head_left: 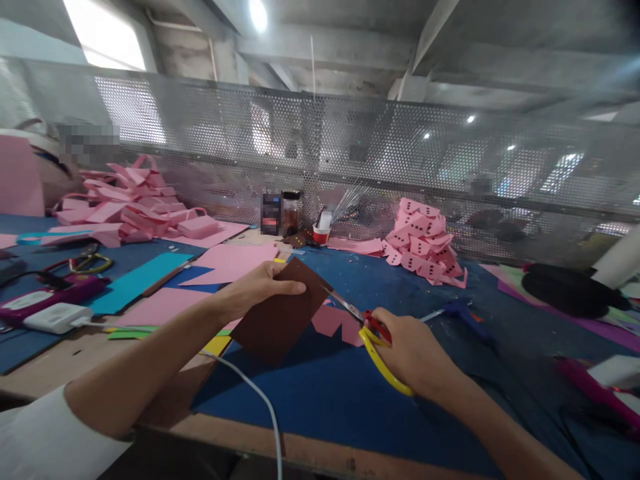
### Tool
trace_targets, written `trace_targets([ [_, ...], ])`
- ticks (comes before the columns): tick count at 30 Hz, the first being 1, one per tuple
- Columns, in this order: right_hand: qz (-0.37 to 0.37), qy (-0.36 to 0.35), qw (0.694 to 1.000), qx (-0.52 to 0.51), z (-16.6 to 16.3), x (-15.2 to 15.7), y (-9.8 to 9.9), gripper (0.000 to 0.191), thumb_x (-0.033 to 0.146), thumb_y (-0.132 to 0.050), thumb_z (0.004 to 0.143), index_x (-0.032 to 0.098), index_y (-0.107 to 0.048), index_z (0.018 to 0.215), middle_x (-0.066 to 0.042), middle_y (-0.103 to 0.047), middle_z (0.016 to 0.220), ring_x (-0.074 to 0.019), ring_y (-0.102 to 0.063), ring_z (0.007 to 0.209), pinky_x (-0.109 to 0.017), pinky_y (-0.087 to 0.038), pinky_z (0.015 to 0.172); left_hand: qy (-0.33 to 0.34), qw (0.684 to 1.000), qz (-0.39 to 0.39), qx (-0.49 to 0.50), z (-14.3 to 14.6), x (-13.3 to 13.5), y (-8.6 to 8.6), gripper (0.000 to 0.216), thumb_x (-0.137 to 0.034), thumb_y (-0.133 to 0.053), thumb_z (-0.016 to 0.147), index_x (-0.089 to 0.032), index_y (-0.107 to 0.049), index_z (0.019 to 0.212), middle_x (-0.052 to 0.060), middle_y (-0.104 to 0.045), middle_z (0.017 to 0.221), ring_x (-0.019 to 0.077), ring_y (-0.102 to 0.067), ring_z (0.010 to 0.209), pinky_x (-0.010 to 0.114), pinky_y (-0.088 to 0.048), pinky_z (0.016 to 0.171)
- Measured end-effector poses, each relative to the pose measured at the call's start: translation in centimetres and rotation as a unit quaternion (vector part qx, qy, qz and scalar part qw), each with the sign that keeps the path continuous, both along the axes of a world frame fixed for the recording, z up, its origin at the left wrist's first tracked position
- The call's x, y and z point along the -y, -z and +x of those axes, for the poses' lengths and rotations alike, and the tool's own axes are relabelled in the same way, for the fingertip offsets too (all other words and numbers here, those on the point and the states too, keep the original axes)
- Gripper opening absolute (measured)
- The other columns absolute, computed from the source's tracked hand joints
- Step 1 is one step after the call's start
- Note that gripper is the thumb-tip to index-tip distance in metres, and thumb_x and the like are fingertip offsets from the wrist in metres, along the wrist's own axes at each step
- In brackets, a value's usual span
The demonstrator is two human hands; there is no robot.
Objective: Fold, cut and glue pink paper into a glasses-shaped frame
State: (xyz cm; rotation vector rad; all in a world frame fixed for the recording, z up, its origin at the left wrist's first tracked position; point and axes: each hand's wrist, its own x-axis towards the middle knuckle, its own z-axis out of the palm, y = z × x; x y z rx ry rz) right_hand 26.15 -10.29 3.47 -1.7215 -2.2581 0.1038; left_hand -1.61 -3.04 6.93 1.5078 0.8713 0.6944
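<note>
A brown sheet of paper (290,313) is tilted up above the blue work surface, its upper left edge pinched between the thumb and fingers of my left hand (267,287). Scissors (363,319) with red and yellow handles are in my right hand (413,347), fingers closed around the handles. Their blades point up and left and meet the sheet's right edge; I cannot tell how far they have cut. Cut pink paper pieces (337,323) lie just behind the sheet, partly hidden by it and the scissors.
A pile of pink pieces with dark dots (420,240) stands at back right, and folded pink paper (135,207) at back left. A blue glue gun (463,313) lies right of my hand. A white cable (265,393) crosses the front edge. Perforated metal panels (320,147) border the back.
</note>
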Motion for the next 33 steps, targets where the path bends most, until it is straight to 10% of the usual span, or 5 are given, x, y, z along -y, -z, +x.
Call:
trace_targets([
  [33,-0.019,-0.001,0.999,0.033,0.08,-0.11,-0.16,0.031,0.048,-0.043,0.093,0.021,-0.057,0.086,-0.006,-0.069,0.073,-0.0187,-0.062,0.062,-0.026,-0.020,0.053,-0.021,1.000,-0.004,-0.006,0.02,-0.83,0.84,0.039,-0.044,-0.073,0.074,-0.016,-0.072,0.100,0.010,-0.075,0.092,0.0204,-0.070,0.073,0.023,-0.052,0.060],
])
